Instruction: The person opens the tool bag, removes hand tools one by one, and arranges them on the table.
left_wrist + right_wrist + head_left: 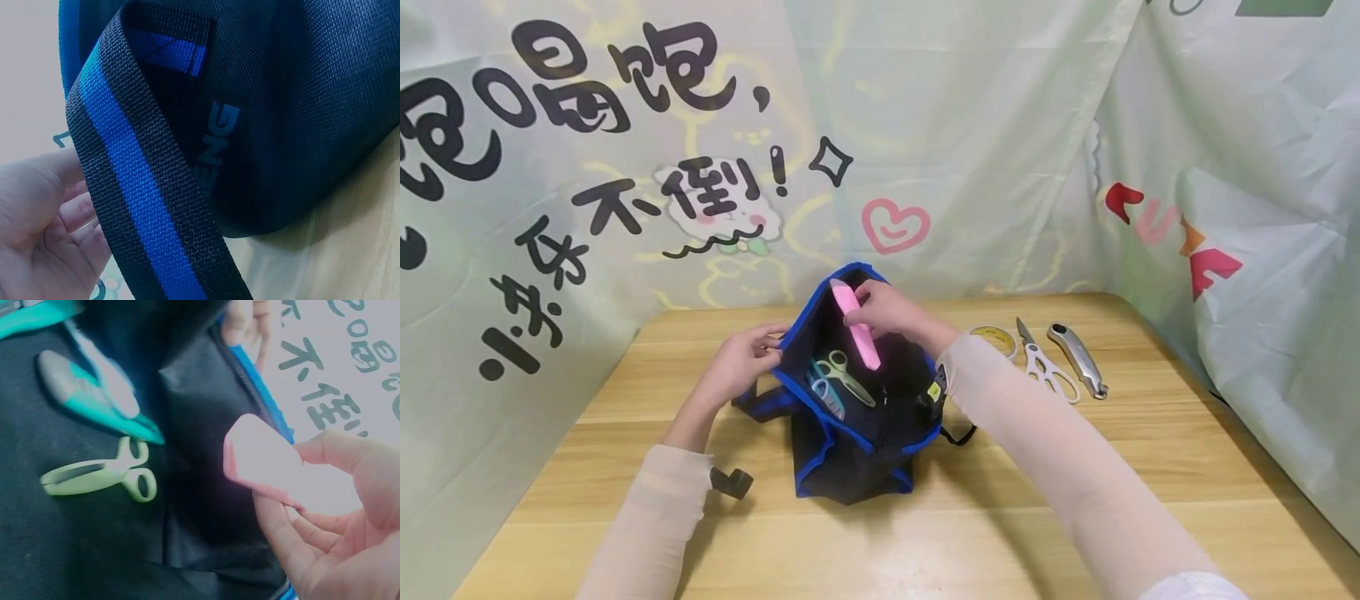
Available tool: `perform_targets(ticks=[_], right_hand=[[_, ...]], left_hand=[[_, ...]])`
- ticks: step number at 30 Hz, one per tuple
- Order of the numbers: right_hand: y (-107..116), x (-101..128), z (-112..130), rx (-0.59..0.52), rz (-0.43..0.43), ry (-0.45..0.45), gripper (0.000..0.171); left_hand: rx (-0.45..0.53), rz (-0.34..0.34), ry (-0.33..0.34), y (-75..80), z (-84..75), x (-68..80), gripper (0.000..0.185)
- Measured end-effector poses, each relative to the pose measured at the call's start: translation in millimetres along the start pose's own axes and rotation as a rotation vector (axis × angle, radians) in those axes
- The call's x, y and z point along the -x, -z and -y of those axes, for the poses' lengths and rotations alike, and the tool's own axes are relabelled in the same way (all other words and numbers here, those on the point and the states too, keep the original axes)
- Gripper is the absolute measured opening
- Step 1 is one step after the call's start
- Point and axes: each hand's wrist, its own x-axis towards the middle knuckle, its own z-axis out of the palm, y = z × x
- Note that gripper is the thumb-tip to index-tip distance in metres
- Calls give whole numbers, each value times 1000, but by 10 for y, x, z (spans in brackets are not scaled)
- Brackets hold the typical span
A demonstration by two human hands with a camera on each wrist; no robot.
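A black bag (850, 471) with blue edging stands upright on the table, its mouth wide open. At the left rim, my left hand (739, 364) pinches the edge between thumb and fingers; the bag's black-and-blue strap (134, 181) hangs in front of that hand in the left wrist view. My right hand (891, 312) holds a pink utility knife (857, 332) with a grey end, over the bag's mouth. Inside the bag lie light-green scissors (87, 477), a teal utility knife (84, 400) with a grey end, and a pale-blue handled item (827, 398), only partly seen.
Right of the bag, a roll of tape (997, 334), white-handled scissors (1045, 367) and a silver utility knife (1077, 354) lie on the wooden table (1000, 550). A printed cloth (1000, 167) hangs behind the table and along its sides.
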Motion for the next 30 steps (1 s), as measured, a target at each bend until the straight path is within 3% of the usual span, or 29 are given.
perform_targets(ticks=[7, 13, 30], right_hand=[[181, 12, 110, -89, 4, -9, 52], [394, 92, 137, -68, 0, -2, 48], [970, 392, -310, 8, -8, -38, 53]], left_hand=[[-8, 7, -8, -9, -21, -2, 44], [-9, 12, -8, -21, -16, -6, 44], [-7, 12, -4, -17, -14, -9, 44]])
